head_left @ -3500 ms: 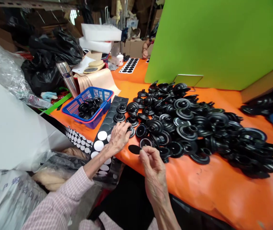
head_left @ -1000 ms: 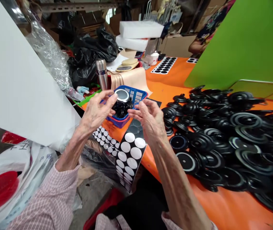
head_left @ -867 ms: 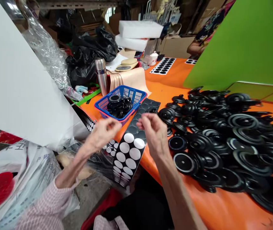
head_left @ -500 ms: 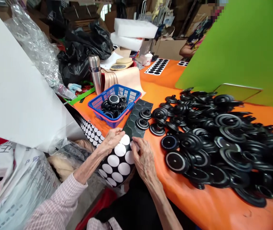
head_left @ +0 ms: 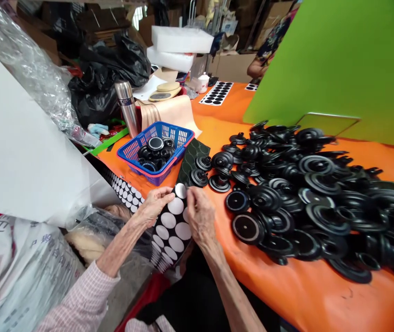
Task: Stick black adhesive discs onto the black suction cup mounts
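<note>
A long black sheet of round white stickers (head_left: 172,206) hangs over the table's front edge between my hands. My left hand (head_left: 155,205) pinches its upper left edge between thumb and fingers. On the other side, my right hand (head_left: 199,214) is closed, thumb and fingertips pressed together at the sheet's upper right edge beside the top white circle. Whether a loose sticker is between those fingertips I cannot tell. Just beyond lies a dark sheet with circle outlines (head_left: 187,161), two black round knobbed parts (head_left: 199,177) resting on its right side.
A large pile of black round parts (head_left: 280,198) covers the right of the orange table (head_left: 238,258). A blue basket (head_left: 122,154) holding several such parts stands behind my hands, near a steel flask (head_left: 128,108). A green panel (head_left: 338,64) rises at right; a person's arm (head_left: 257,69) shows behind it.
Both hands have lifted the sheet's top end slightly, and its top white circle now tilts. My right fingers have drawn together into a pinch. The whole view has shifted a little.
</note>
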A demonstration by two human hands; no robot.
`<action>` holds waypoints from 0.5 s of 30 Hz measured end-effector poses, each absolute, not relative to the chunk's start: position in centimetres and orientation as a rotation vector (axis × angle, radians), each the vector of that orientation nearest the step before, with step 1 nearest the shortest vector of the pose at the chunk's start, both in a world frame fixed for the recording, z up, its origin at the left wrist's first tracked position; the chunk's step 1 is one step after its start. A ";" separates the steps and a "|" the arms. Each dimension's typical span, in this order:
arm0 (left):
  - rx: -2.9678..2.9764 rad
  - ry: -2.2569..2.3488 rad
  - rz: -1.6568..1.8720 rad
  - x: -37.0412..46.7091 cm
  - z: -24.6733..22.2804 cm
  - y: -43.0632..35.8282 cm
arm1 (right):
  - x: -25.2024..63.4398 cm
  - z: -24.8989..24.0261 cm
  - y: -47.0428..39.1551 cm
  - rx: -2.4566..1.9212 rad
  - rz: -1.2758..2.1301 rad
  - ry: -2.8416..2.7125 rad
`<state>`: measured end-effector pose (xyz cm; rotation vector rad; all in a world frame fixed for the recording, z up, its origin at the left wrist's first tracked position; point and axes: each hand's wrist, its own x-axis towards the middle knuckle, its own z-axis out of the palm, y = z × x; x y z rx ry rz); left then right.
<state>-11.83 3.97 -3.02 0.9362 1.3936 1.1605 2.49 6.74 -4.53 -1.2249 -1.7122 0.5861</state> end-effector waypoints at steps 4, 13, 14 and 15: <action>0.956 1.606 1.192 -11.4 -2.3 3.5 | 3.9 -3.8 6.7 -1.298 0.568 -1.538; 0.781 1.340 1.110 -8.3 0.2 1.8 | 4.6 -4.1 0.4 -1.091 0.851 -1.631; 0.750 1.318 1.132 -8.0 0.3 1.8 | 4.9 -4.0 0.3 -1.114 0.975 -1.524; 0.756 1.313 1.129 -7.8 0.3 1.9 | 5.1 -3.9 0.3 -1.148 1.081 -1.398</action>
